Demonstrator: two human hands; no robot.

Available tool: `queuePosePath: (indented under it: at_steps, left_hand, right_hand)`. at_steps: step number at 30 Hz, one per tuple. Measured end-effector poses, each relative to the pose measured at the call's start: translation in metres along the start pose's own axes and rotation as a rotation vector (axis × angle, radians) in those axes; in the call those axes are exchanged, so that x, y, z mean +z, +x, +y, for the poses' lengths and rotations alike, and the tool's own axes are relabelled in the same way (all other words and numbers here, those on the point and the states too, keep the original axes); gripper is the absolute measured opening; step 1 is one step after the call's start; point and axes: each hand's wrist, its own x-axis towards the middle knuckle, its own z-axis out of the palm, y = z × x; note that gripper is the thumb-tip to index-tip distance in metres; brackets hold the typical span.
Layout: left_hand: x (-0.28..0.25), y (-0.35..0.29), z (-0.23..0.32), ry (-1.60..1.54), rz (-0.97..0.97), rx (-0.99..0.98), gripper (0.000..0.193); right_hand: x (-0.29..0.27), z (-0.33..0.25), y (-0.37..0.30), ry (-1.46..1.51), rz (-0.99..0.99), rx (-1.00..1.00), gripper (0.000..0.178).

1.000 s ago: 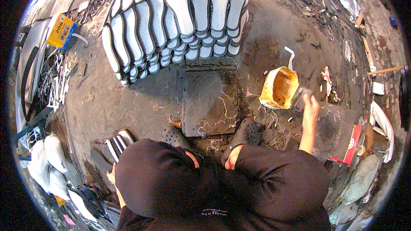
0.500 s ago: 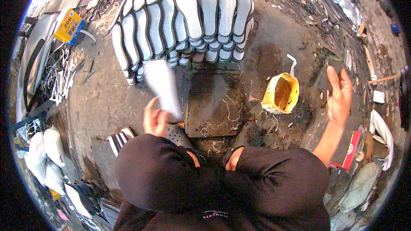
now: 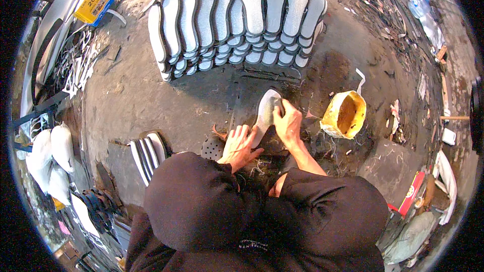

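Grey shoe sole (image 3: 265,112) lies on the dark floor slab (image 3: 252,90), pressed flat by both hands: left hand (image 3: 239,143) spread open, right hand (image 3: 287,123) curled on it. Beyond, many finished-looking soles (image 3: 237,15) stand in rows; glue tub (image 3: 345,115) beside.

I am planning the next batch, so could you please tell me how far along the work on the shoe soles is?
Done, it seems: many pale grey foam soles lie fanned in overlapping rows on the floor. In hand: the left hand steadies one grey sole on the dark work slab while the right hand presses on it, beside the yellow glue pot. Left: a small stack of dark-edged soles waits at the left.
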Motion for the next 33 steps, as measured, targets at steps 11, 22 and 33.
queuePosePath:
  at_steps: [11,22,33]
  left_hand:
    - [0.017,-0.005,0.0,-0.179,-0.056,-0.063,0.101]
    - [0.016,-0.005,-0.004,-0.389,-0.022,-0.079,0.097]
    - [0.004,0.016,-0.004,-0.533,0.036,-0.043,0.082]
  right_hand:
    - [-0.005,-0.016,0.104,-0.448,-0.648,-0.858,0.03]
    - [-0.047,0.035,-0.015,-0.214,-0.416,-0.387,0.045]
    - [-0.033,0.039,0.026,-0.23,-0.181,-0.472,0.039]
